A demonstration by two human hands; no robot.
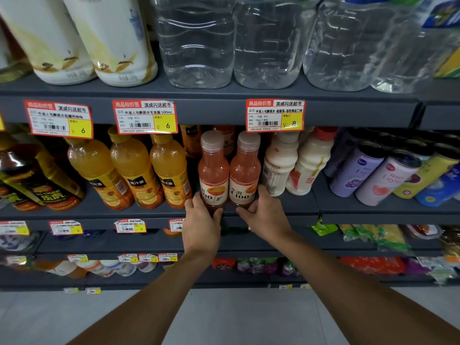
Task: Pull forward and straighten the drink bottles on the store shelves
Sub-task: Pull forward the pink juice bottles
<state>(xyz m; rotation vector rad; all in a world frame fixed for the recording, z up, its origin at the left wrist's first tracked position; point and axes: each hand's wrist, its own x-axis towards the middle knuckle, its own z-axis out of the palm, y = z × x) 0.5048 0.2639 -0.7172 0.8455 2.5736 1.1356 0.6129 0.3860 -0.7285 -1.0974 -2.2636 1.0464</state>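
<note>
- Left hand [202,221] grips the base of the left C100 bottle [213,170]. Fingers [191,203] are curled round its left side, thumb low across the front.
- Right hand [265,216] grips the base of the right C100 bottle [245,170], mirrored: fingers wrapped on its right side, thumb at the front.
- Both bottles hold pink-orange drink and have pale caps and white/orange labels. They stand upright, side by side and touching, at the front edge of the middle shelf [293,207].
- A third bottle of the same kind [224,141] stands just behind them, mostly hidden.
- Left of them: three orange juice bottles [135,170] in a front row. Further left are dark bottles with gold labels [37,185].
- Right of them: two milky white bottles [311,163], the nearer just beside the right C100 bottle. Beyond those, cans [356,173] in purple, pink, yellow and blue sit on the adjoining section.
- Top shelf [211,95]: clear water bottles [196,43], with white-sleeved bottles [112,41] to their left.
- Red-and-yellow price tags [145,117] hang on its front rail, reading 6, 6, 8.
- Lower shelves [149,242] carry more drinks and packets, too blurred to name. Grey floor [224,319] below.
</note>
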